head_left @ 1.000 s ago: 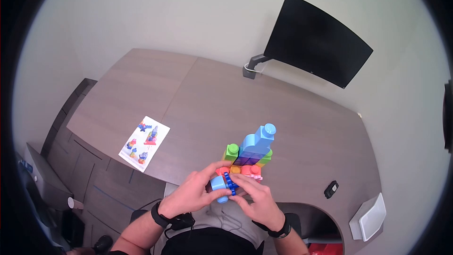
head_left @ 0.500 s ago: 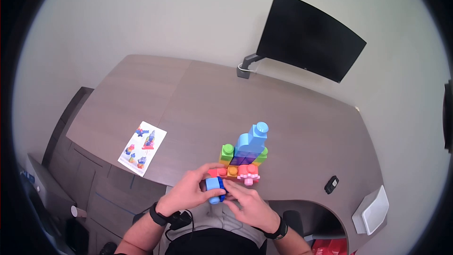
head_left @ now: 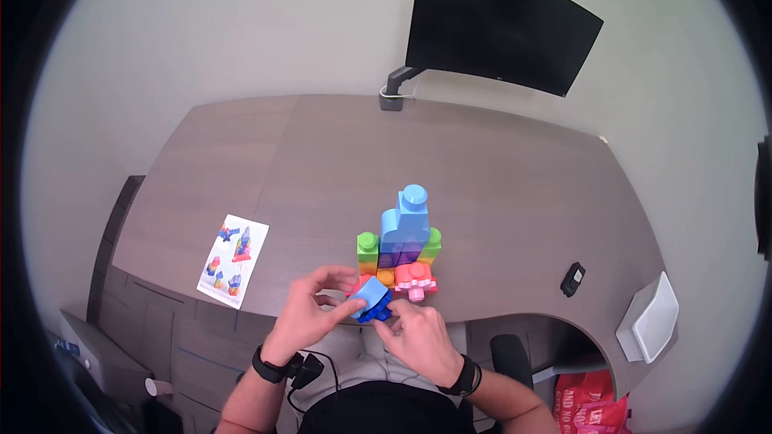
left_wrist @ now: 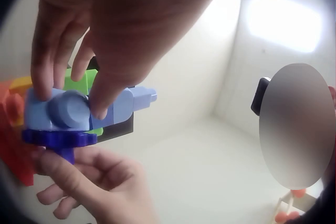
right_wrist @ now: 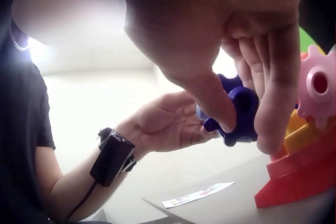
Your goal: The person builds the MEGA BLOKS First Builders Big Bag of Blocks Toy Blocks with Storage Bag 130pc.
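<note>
My left hand [head_left: 310, 309] pinches a light blue toy block [head_left: 370, 291] between thumb and fingers. On the block's lower right side sits a dark blue gear [head_left: 378, 309], held by the thumb and fingertips of my right hand [head_left: 422, 337]. In the left wrist view, the gear [left_wrist: 59, 138] lies flat along the block's [left_wrist: 39, 111] face, its peg pointing toward the right hand. Just beyond the hands stands a block build with a light blue tower [head_left: 406, 229], purple blocks [head_left: 400, 255], green side columns [head_left: 367, 251] and a pink gear [head_left: 415, 286] in front.
A picture sheet [head_left: 233, 261] lies to the left on the table [head_left: 322, 161]. A small black device [head_left: 572, 280] and a white bin [head_left: 647, 317] are on the right. A monitor [head_left: 503, 24] hangs at the back, and a red bag [head_left: 591, 402] is below the table.
The light blue block has turned in the left hand, so its dark blue gear now faces down and right. The pink gear has come out from behind the right hand. The head view has shifted.
</note>
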